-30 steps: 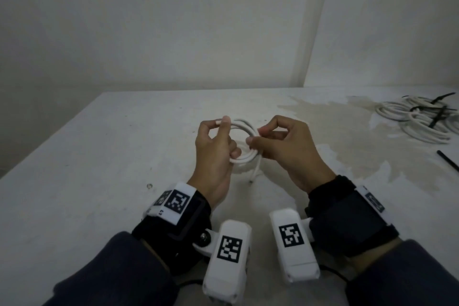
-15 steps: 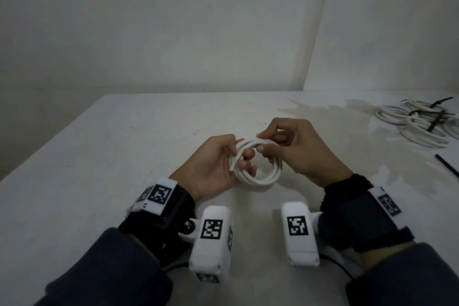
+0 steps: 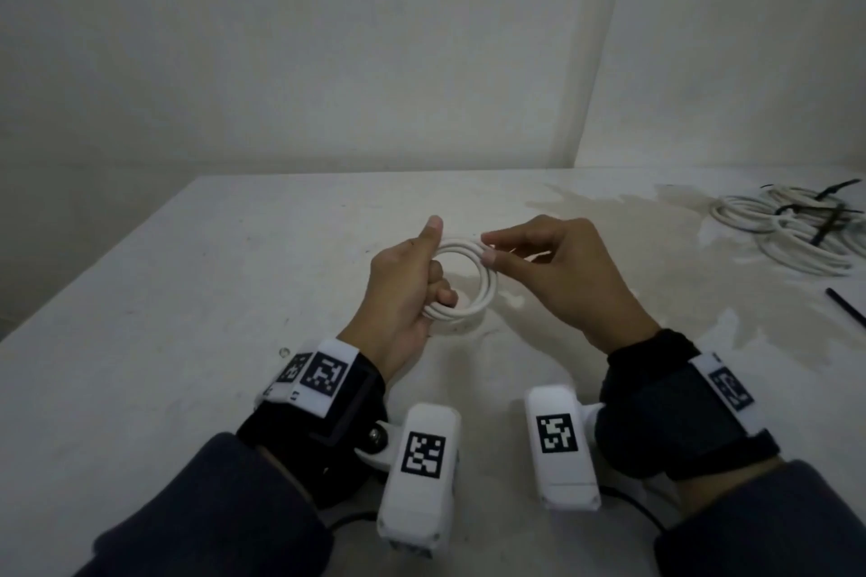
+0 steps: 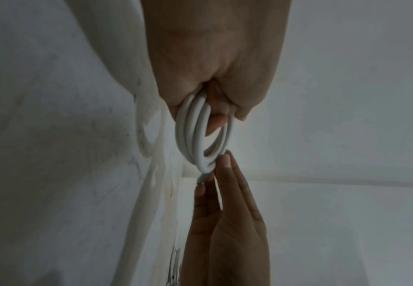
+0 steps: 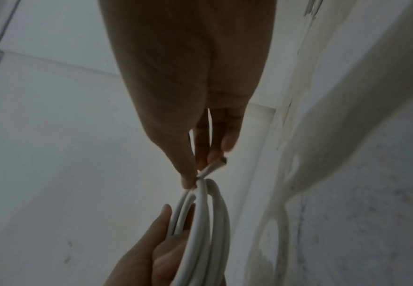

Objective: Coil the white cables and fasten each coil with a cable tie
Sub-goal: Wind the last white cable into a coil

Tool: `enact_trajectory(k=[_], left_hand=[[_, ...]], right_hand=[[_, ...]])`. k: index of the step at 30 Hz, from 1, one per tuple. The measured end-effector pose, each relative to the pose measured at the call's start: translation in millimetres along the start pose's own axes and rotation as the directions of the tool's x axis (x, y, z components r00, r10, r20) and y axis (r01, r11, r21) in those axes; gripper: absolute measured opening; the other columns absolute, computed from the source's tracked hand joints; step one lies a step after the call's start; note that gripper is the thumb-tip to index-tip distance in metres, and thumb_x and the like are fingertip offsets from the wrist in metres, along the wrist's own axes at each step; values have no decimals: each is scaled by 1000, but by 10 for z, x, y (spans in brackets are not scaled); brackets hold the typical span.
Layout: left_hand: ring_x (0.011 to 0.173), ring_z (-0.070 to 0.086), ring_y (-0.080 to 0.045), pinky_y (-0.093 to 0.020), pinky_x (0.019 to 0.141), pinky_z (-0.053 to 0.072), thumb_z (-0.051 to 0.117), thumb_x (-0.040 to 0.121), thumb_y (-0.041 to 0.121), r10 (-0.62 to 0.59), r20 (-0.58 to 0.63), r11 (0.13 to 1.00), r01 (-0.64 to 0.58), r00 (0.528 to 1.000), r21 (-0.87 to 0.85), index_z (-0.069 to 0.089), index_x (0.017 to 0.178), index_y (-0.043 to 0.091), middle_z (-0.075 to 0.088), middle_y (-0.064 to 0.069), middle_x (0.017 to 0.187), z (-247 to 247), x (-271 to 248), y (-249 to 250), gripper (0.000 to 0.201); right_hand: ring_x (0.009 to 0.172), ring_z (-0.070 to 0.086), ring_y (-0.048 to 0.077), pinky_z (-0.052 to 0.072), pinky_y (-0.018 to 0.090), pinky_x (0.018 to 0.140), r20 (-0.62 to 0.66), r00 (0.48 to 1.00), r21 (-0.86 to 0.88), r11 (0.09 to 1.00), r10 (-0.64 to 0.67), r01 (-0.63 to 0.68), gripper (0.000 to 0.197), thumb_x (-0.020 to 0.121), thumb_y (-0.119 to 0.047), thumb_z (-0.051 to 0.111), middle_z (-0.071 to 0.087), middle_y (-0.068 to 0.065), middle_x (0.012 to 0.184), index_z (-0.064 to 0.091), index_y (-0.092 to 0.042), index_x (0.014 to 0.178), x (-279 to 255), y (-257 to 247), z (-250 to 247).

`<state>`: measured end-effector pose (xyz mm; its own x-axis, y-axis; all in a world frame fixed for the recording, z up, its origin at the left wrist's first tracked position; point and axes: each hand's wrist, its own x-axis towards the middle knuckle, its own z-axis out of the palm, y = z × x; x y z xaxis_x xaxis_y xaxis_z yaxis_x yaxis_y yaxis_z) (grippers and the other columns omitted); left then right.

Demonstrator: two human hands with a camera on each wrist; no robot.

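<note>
A small coil of white cable [image 3: 473, 290] [image 4: 198, 133] [image 5: 205, 222] is held above the table between both hands. My left hand [image 3: 412, 276] [image 4: 215, 100] grips the coil's left side, thumb up and fingers curled through the loop. My right hand [image 3: 487, 248] [image 5: 200, 170] pinches the coil's upper right part, and the cut cable end [image 5: 215, 166] sticks out between its thumb and fingertips. No cable tie is on this coil.
Several white coils [image 3: 792, 234] bound with black cable ties lie at the table's far right. A loose black cable tie [image 3: 846, 307] lies near the right edge. The white table [image 3: 187, 319] is stained brown at the right. Walls stand behind.
The coil has risen a little and turned more face-on. My left hand has rolled thumb-up on its left side. My right hand has shifted from the loop's middle to pinching its upper right.
</note>
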<state>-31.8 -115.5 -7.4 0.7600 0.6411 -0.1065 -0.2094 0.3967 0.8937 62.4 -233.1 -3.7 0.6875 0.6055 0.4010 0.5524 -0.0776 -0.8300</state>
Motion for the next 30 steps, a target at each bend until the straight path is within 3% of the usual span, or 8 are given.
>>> enact_trajectory(k=[3, 6, 10, 17, 20, 24, 28, 30], left_hand=[[31, 27, -7, -17, 34, 31, 55, 96, 27, 73, -35, 997, -72, 997, 35, 44, 68, 15, 29, 7, 41, -35, 7, -27, 32], [31, 30, -7, -18, 35, 33, 55, 96, 30, 116, -34, 990, -113, 993, 81, 45, 69, 15, 31, 9, 41, -34, 6, -65, 32], [34, 28, -7, -19, 36, 33, 53, 97, 31, 46, -15, 999, -46, 999, -21, 45, 74, 16, 28, 7, 45, -29, -10, -91, 29], [32, 24, -7, -17, 34, 31, 54, 97, 29, -9, 1, 988, 9, 1000, -155, 41, 73, 17, 25, 7, 43, -35, 4, -109, 29], [31, 24, -7, -17, 34, 31, 53, 97, 28, -10, 4, 980, 11, 1000, -199, 40, 70, 17, 25, 7, 42, -34, 9, -108, 32], [31, 24, -6, -17, 34, 31, 51, 98, 29, -23, 36, 969, 31, 999, -246, 38, 68, 18, 24, 7, 41, -10, -11, -111, 34], [31, 21, -6, -17, 38, 35, 46, 100, 31, -29, 92, 974, 49, 995, -221, 37, 71, 19, 23, 7, 42, 9, -10, -141, 33], [35, 25, -7, -20, 47, 41, 46, 100, 31, -76, 146, 968, 108, 986, -228, 38, 74, 18, 26, 6, 46, 1, -4, -157, 30]], right_hand=[[62, 66, 11, 53, 20, 67, 57, 994, 92, 991, 88, -93, 16, 74, -11, 81, 73, 6, 74, 76, -14, 89, -25, -23, -3], [64, 69, 16, 56, 25, 68, 114, 980, 198, 964, 160, -180, 16, 73, -5, 80, 72, 9, 75, 75, -8, 88, -47, -30, -18], [61, 66, 9, 53, 19, 62, 125, 971, 295, 927, 205, -234, 17, 71, -1, 80, 66, 8, 70, 73, -4, 86, -56, -53, -23], [64, 69, 13, 56, 23, 68, 68, 982, 195, 963, 177, -187, 13, 68, -11, 84, 73, 7, 68, 75, -3, 73, -57, -40, -20], [65, 66, 12, 51, 23, 69, 93, 975, 214, 953, 200, -216, 13, 66, -8, 84, 72, 8, 67, 72, -2, 70, -53, -44, -8], [73, 67, 21, 57, 34, 78, 141, 960, 273, 923, 242, -273, 19, 66, -2, 83, 69, 17, 77, 64, -2, 69, -44, -55, 1], [65, 69, 22, 57, 29, 64, 123, 950, 337, 888, 287, -312, 18, 71, 7, 76, 71, 21, 75, 61, -1, 67, -65, -97, -10], [62, 68, 23, 56, 29, 61, 64, 950, 346, 886, 305, -307, 15, 72, 8, 76, 70, 24, 75, 62, 2, 69, -58, -85, -18]])
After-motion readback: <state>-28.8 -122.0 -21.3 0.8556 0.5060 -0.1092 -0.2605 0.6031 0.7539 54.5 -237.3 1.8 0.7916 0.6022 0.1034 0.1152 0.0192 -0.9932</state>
